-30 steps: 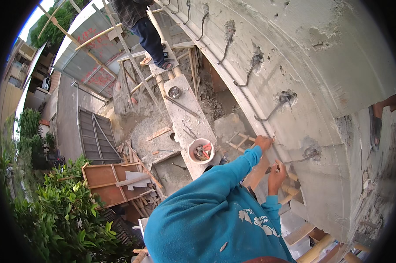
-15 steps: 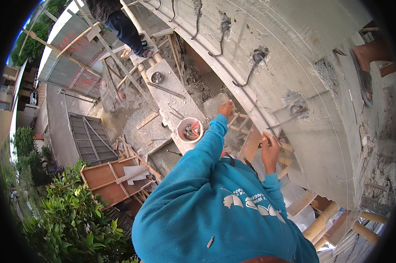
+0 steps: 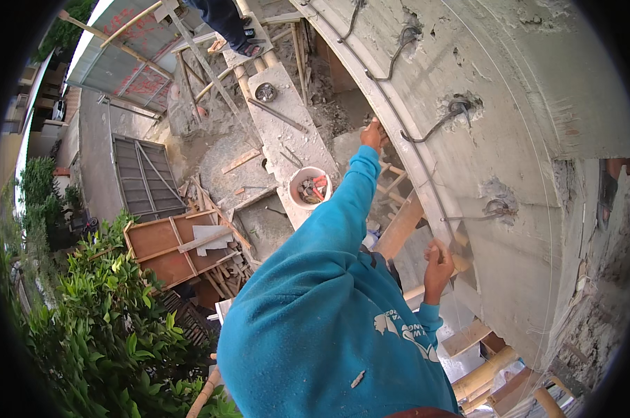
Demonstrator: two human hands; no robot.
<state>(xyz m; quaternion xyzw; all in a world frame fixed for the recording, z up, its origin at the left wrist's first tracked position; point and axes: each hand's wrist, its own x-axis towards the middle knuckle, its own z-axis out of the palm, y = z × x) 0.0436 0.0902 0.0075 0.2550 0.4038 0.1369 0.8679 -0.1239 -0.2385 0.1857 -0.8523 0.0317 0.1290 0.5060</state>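
Note:
My left hand (image 3: 375, 136) reaches far forward beside the grey wall's (image 3: 426, 90) pale lower edge strip (image 3: 391, 132). Its fingers are closed, and what they hold, if anything, is hidden. Closer to me, my right hand (image 3: 437, 270) is beside the same strip, its fingers curled in a pinch; anything in them is too small to make out. A black conduit (image 3: 396, 115) runs along the strip, with loops bending into rough holes in the wall. Left of my outstretched arm, a white bucket (image 3: 295, 182) holds rubble and a red-handled tool (image 3: 320, 182).
A dusty scaffold plank (image 3: 287, 104) bears a metal bowl (image 3: 265, 92) and a metal bar (image 3: 276, 115). Another person's legs (image 3: 224, 24) stand at its far end. Bamboo poles (image 3: 489, 373) lie below right; a leafy bush (image 3: 106, 313) fills the lower left.
The view has shifted, and the wall takes up more of the right side. My left hand reaches farther forward along the wall edge. My right hand's fingers have curled in more.

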